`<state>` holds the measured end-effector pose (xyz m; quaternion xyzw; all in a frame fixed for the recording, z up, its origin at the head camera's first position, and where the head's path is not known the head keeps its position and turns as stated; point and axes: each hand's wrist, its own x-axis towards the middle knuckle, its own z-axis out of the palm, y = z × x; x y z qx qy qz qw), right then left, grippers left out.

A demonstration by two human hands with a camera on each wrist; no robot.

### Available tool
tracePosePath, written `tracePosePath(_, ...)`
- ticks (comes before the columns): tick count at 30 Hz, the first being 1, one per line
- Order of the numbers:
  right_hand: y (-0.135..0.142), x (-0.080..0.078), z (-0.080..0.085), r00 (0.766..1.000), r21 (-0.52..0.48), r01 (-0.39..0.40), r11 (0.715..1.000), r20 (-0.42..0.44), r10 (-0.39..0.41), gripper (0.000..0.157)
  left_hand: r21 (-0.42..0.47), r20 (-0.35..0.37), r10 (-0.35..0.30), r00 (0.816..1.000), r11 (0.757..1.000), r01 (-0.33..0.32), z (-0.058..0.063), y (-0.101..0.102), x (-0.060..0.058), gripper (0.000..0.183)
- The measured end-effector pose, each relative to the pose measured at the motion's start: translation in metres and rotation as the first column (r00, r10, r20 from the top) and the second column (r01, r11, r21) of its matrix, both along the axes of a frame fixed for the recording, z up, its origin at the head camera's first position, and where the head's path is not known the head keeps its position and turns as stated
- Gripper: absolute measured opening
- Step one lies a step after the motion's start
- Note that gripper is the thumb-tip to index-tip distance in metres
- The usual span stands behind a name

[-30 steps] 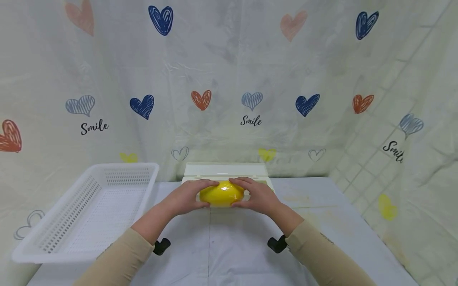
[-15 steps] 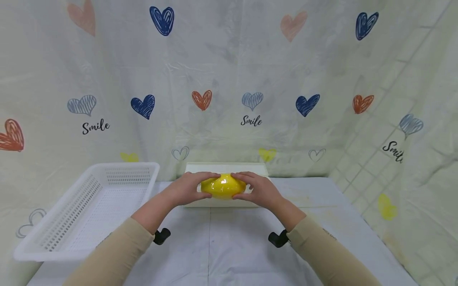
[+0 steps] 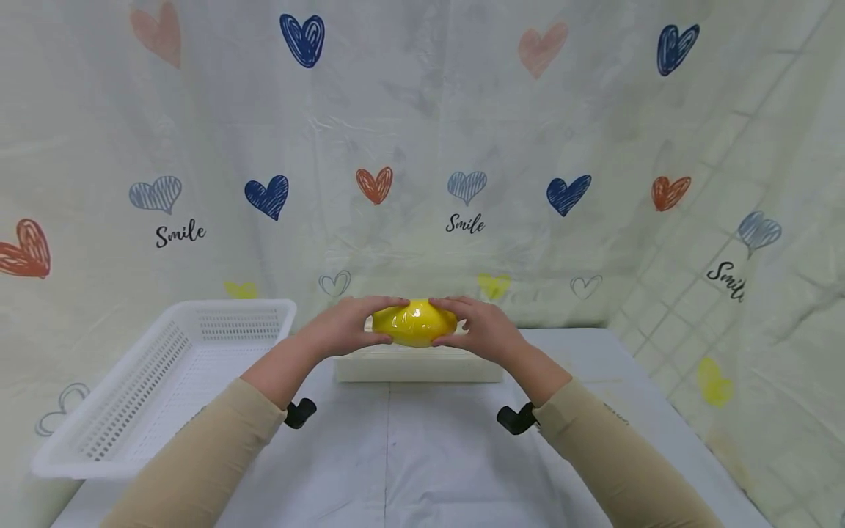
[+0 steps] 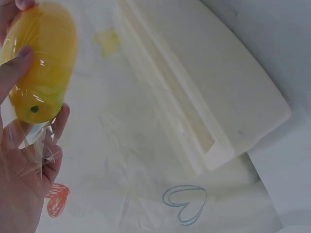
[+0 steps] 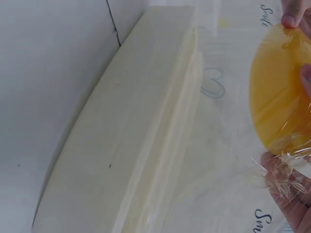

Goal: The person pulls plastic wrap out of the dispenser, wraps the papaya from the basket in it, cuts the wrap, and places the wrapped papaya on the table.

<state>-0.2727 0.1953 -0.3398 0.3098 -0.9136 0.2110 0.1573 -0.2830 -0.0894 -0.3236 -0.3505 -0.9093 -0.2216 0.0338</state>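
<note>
Both hands hold a glossy yellow mango-like fruit [image 3: 414,323] wrapped in clear plastic film. My left hand [image 3: 350,326] pinches its left end between fingers and thumb; my right hand [image 3: 485,330] does the same at the right end. Loose, crinkled film trails from the fruit's ends in both wrist views, and a small dark green stem spot shows in the left wrist view. The fruit is raised in front of and above a long off-white box [image 3: 419,367] on the table, and it hides part of the box. A slot-like gap runs along the box [image 4: 170,87].
A large white perforated plastic basket [image 3: 158,396] stands at the left of the table [image 3: 449,455]. Behind is a pale curtain [image 3: 409,110] printed with hearts and words, folding round on the right side.
Both hands have raised the wrapped fruit, moving it up in the head view. More of the box's front shows beneath it, while the box's back part is now hidden.
</note>
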Motion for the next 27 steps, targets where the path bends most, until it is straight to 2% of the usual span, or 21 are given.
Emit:
tracePosePath(5, 0.000, -0.003, 0.010, 1.000, 0.012, 0.006, 1.000, -0.007, -0.006, 0.072, 0.001, 0.021, -0.005, 1.000, 1.000, 0.005, 0.013, 0.000, -0.002, 0.063)
tracePosePath(13, 0.002, -0.003, 0.021, 0.998, -0.012, -0.018, 1.000, -0.058, 0.017, 0.066, 0.003, 0.034, -0.017, 0.999, 1.000, 0.016, 0.031, 0.001, -0.001, 0.064)
tracePosePath(22, 0.003, -0.005, 0.041, 0.991, 0.010, -0.063, 0.998, -0.115, 0.064, 0.067, 0.003, 0.007, -0.018, 1.000, 1.000, 0.018, 0.048, -0.001, 0.002, 0.063)
tracePosePath(27, 0.002, -0.003, 0.052, 0.994, 0.038, -0.055, 0.998, -0.094, 0.059, 0.066, -0.002, 0.020, -0.004, 1.000, 1.000, 0.004, 0.054, -0.003, 0.004, 0.064)
